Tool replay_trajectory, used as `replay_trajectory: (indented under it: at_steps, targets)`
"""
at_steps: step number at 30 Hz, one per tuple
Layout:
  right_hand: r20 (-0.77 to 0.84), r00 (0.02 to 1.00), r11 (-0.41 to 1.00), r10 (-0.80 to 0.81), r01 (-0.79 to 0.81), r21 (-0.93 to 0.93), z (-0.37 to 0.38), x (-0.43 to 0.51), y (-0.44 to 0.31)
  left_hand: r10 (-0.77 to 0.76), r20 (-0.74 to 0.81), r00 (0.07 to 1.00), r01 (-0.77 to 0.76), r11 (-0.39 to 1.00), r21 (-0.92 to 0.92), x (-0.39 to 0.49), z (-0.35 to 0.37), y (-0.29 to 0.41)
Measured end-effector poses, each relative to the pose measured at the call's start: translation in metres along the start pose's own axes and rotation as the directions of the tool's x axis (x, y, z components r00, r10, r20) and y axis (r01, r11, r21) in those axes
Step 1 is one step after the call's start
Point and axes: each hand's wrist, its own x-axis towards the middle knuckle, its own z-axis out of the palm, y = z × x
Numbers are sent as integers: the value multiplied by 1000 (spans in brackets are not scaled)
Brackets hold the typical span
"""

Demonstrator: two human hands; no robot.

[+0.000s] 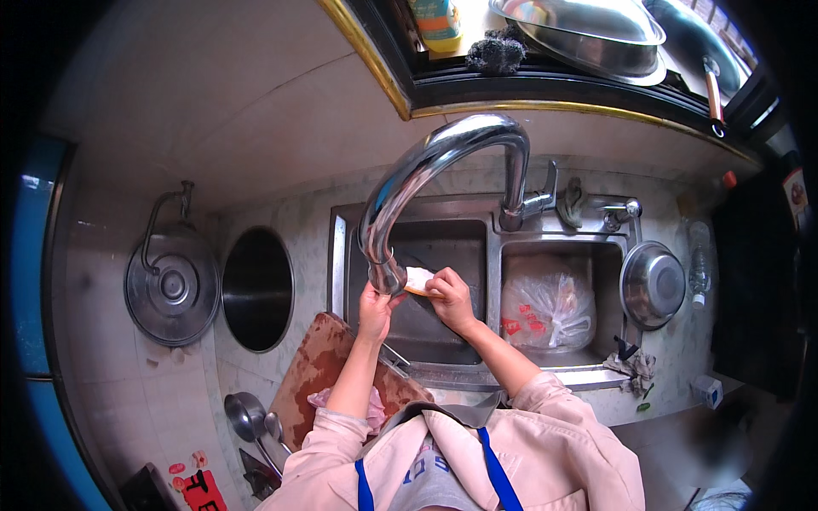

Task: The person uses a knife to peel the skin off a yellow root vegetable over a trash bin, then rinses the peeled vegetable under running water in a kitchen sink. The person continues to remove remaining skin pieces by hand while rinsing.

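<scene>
Over the left sink basin (418, 335), my right hand (452, 299) pinches a white piece with a yellow-orange edge (420, 280); what it is made of I cannot tell. Close to the piece's other end is my left hand (374, 313), its fingertips partly hidden by the spout of the chrome faucet (441, 150), so its grip does not show. The spout's mouth hangs right above that hand. Below my left forearm a wet wooden cutting board (307, 377) lies across the sink's corner, bearing a pink crumpled thing (377, 409) partly covered by my sleeve.
A knotted clear plastic bag (553, 313) fills much of the right basin. Beside it a steel bowl (653, 285) leans over the sink's rim. To the left are a round counter opening (257, 289) and a metal lid (171, 287). A steel ladle (243, 412) lies near the board.
</scene>
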Motion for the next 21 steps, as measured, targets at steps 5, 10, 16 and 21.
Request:
replay_trajectory:
  at_steps: [5,10,16,21]
  targets:
    - [-44,987,987,-155,153,-49,8,6,0,-171,-8,985,169,981,-96,-9,17,-9]
    - [-127,975,977,-185,168,-135,10,7,4,-143,-97,985,147,989,32,14,19,-34]
    - [-47,995,997,83,-83,2,4,-3,14,127,-143,982,-47,886,460,47,16,-61]
    - [218,706,335,674,-555,761,-8,0,25,175,139,975,-224,743,630,58,44,-35]
